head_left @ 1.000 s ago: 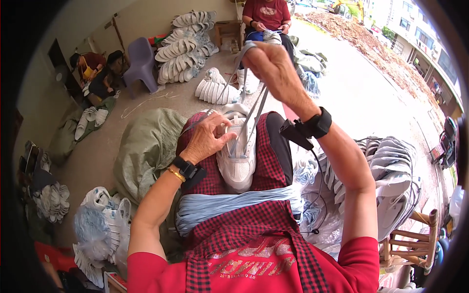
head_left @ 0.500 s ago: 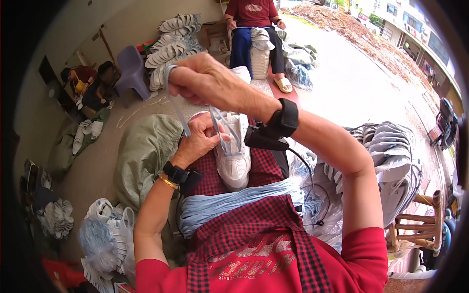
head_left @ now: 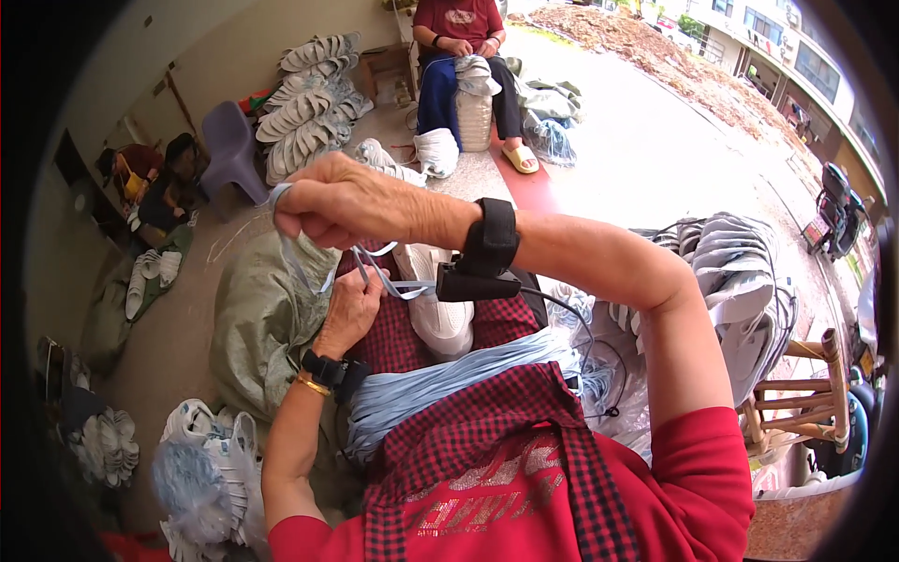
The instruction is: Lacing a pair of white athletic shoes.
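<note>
Meanwhile, right hand grips pale blue lace taut at frame centre; left hand steadies white shoe, fingers closed.

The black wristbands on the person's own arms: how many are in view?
2. One black wristband is on the right wrist, with a small black box under it. The other black wristband is on the left wrist, beside a gold bangle. None seems hidden.

Shoe on lap, laces below

shoe workshop; stacked soles; bagged uppers
</note>
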Demonstrator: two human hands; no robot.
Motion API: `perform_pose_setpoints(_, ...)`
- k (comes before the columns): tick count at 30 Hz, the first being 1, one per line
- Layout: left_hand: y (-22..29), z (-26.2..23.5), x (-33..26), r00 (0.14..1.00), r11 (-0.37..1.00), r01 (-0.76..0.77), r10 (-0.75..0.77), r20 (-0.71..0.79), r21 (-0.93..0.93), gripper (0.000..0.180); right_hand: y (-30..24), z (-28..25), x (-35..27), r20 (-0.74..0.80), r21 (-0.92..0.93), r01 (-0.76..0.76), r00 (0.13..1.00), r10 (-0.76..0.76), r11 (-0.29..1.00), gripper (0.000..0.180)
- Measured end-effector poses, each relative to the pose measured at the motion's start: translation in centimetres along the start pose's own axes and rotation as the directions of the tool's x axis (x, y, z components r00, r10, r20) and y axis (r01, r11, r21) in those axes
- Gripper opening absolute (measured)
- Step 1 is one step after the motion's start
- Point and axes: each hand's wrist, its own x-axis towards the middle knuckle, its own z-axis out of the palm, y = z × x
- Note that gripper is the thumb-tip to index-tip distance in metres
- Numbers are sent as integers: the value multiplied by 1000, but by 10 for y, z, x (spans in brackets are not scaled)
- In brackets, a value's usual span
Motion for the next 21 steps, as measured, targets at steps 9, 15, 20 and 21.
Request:
perform_pose_setpoints(9,-43,-68,-12,900,188,148,-433,53,-971,36,-39,-114,-67,-396,509,337,909,-131,792,20)
perform_pose_setpoints(15,-102,-96,-21,778,-68,17,-626,56,-998,24,24,-196,-175,-702,163,-76,691,170,984,25)
perform_pose_setpoints(20,-125,-147,-39,732,173,223,-680,48,-959,26,82,-214,-240,-748,-45,-803,422,512,595,51)
perform_pose_setpoints(21,-115,-150,-43,728,177,226,-684,45,-958,26,90,-205,-233,-728,-197,-917,373,575,346,49)
